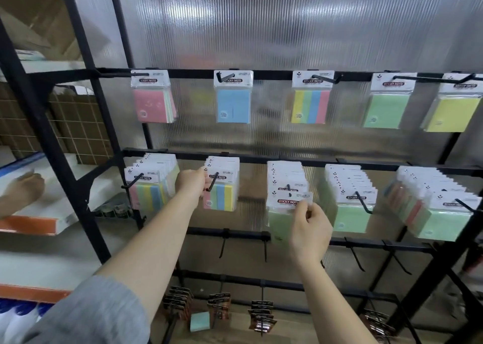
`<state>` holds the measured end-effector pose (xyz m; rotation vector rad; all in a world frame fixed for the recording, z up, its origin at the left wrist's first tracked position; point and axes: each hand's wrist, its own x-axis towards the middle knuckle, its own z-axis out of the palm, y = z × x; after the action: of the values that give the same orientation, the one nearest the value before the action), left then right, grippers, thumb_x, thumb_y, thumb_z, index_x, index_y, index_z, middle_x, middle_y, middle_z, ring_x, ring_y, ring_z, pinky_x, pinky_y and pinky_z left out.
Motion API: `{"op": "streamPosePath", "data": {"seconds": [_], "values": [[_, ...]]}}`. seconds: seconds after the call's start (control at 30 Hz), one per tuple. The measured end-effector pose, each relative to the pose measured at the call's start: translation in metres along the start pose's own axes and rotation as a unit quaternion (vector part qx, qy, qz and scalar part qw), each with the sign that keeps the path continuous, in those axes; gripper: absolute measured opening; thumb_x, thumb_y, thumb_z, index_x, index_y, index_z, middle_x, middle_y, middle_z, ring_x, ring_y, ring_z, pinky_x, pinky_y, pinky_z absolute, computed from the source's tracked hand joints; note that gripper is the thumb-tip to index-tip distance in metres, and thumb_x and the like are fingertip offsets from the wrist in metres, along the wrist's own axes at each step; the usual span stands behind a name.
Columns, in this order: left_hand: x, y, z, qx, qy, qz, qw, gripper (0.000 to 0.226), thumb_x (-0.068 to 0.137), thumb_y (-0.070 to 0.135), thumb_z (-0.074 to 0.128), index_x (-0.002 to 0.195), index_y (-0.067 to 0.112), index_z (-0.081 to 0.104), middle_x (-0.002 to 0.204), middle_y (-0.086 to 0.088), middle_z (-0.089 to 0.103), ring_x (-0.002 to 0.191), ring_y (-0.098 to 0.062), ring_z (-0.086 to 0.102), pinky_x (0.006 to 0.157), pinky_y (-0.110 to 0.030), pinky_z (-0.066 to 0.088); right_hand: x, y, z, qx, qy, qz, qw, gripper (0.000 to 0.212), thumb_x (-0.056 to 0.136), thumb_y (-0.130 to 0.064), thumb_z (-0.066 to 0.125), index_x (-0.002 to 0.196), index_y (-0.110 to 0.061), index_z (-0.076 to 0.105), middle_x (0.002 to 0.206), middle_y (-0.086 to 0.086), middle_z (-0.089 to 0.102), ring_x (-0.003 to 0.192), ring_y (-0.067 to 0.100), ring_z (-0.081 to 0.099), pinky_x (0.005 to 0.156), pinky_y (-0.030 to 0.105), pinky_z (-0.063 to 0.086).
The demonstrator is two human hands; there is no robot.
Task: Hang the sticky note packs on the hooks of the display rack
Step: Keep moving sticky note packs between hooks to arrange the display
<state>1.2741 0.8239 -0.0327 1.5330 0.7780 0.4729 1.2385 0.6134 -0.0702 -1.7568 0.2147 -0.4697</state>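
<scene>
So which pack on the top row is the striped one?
The third from the left, the striped pack: yellow, green, blue and pink bands. Its top-row neighbours each show one colour in front.

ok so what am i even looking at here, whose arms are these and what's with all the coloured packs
This is one picture from a camera worn on a person's head, looking forward and down, so the arms are the wearer's own. In front stands a black display rack with hooks carrying sticky note packs. The right hand pinches the header card of a green pack at a middle-row hook. The left hand holds the side of a striped pack hanging on the next hook over. Another person's hand shows at the far left, on a shelf.
</scene>
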Motion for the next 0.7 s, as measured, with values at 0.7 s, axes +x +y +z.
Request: {"op": "streamPosePath", "data": {"seconds": [0.7], "values": [[0.012,-0.04,0.011,0.144,0.039,0.104,0.983,0.024,0.094,0.018,0.055,0.071,0.014,0.047,0.074,-0.003,0.052,0.074,-0.02,0.045,0.053,-0.025,0.029,0.018,-0.005,-0.006,0.16,0.011,0.006,0.987,0.038,0.097,-0.021,0.044,0.061,-0.009,0.041,0.06,0.002,0.04,0.062,0.016,0.033,0.058,0.03,0.026]]}}
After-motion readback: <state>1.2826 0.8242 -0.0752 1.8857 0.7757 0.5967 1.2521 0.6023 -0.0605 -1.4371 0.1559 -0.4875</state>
